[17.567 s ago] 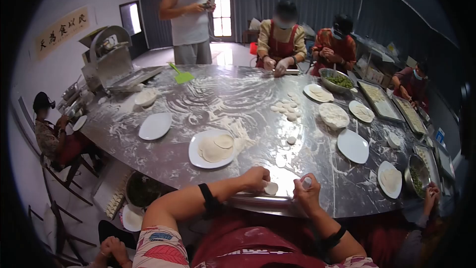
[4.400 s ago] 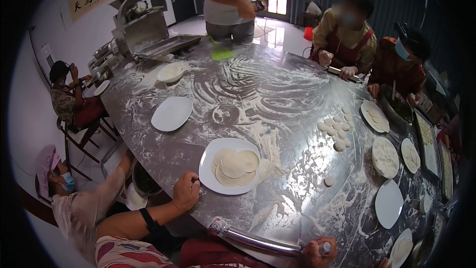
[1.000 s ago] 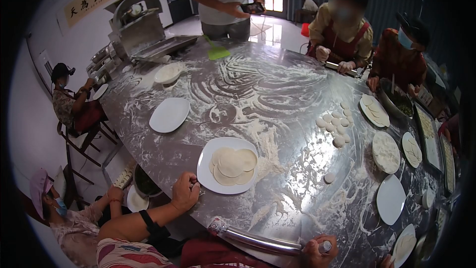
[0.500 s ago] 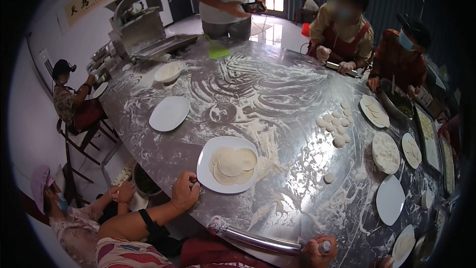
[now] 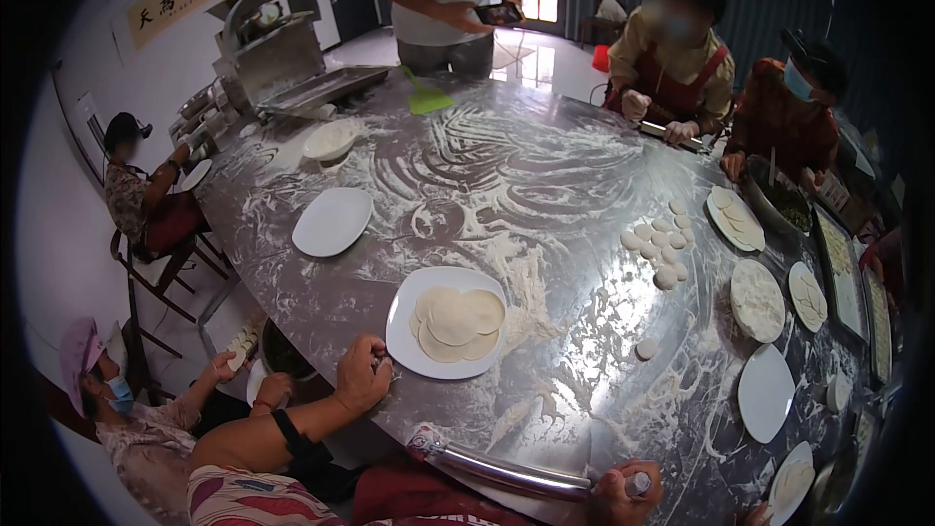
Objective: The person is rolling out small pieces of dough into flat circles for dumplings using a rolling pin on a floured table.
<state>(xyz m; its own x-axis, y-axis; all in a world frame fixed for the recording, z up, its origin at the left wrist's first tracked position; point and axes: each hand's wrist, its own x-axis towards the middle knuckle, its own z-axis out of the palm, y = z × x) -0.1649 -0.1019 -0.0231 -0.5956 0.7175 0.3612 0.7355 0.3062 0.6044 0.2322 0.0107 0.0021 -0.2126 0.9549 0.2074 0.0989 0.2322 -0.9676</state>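
My left hand (image 5: pixel 362 376) rests at the table edge with its fingers curled closed; whatever may be inside them is hidden. Just right of it stands a white plate (image 5: pixel 397 347) with a stack of round dough wrappers (image 5: pixel 454 319). At the front edge, my right hand (image 5: pixel 616 499) is wrapped around the right end of a shiny metal rolling pin (image 5: pixel 511 472), whose rounded tip shows past the fingers. The pin lies along the near side and looks bent in this wide view. One small dough piece (image 5: pixel 646 349) sits alone on the floury steel table (image 5: pixel 321 317).
Several dough pieces (image 5: pixel 665 242) cluster right of centre. White plates (image 5: pixel 766 394) line the right side. An empty plate (image 5: pixel 333 222), a flour bowl (image 5: pixel 329 141), a green scraper (image 5: pixel 427 97) and a dough machine (image 5: pixel 278 49) are farther back. Co-workers sit around; one person stands holding a phone (image 5: pixel 500 15).
The pink-capped person at lower left has moved their hands apart, one now at a strip of pale pieces, and lifted their head. My own hands look unmoved.
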